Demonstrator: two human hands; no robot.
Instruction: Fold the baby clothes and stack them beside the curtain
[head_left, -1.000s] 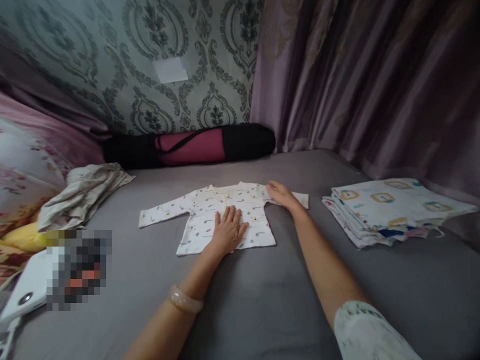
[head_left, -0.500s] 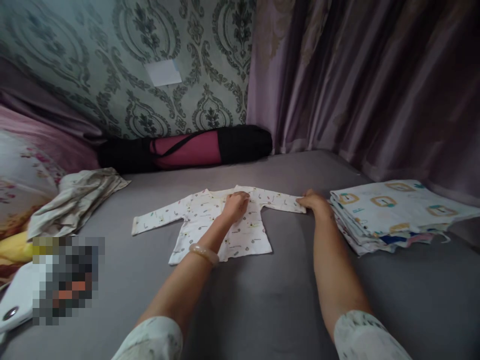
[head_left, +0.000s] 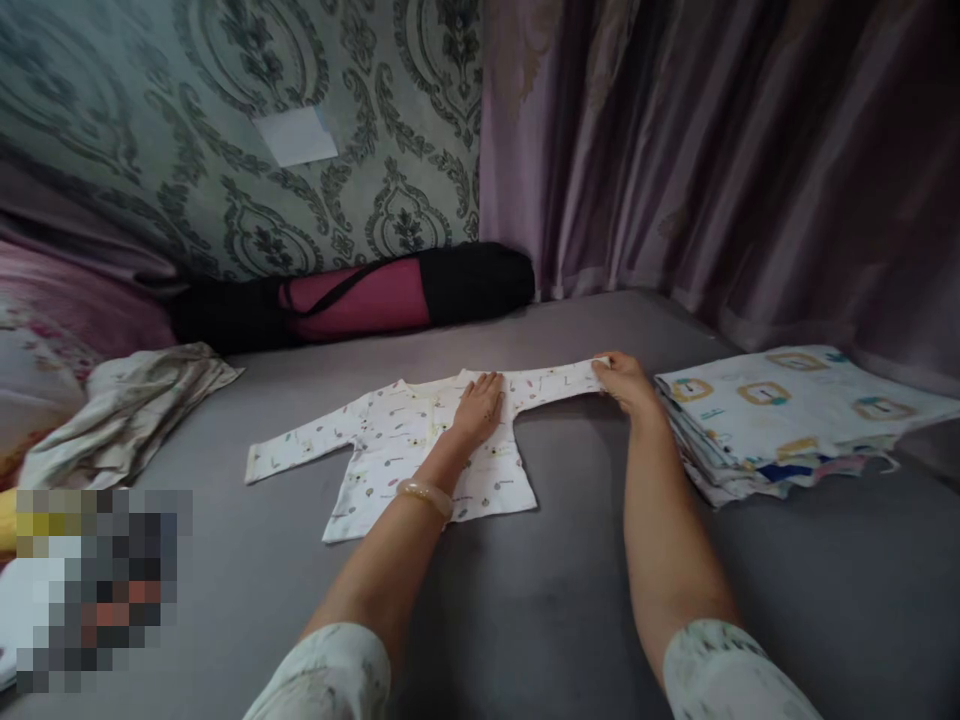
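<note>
A small white long-sleeved baby shirt (head_left: 390, 450) with a tiny coloured print lies flat on the grey bed sheet (head_left: 540, 580), sleeves spread to both sides. My left hand (head_left: 480, 405) rests flat on the shirt's chest near the right shoulder, fingers stretched out; a pale bangle sits on that wrist. My right hand (head_left: 622, 380) pinches the cuff end of the shirt's right sleeve (head_left: 555, 380) and holds it stretched out to the right.
A stack of folded printed cloths (head_left: 780, 420) lies at the right, close to my right hand. A crumpled beige garment (head_left: 127, 410) lies at the left. A black and maroon rolled bag (head_left: 360, 295) lies along the patterned wall. Purple curtains hang behind.
My left hand slid from the shirt's lower front up to its shoulder area. My right hand travelled along the right sleeve to its cuff and pulled it straight.
</note>
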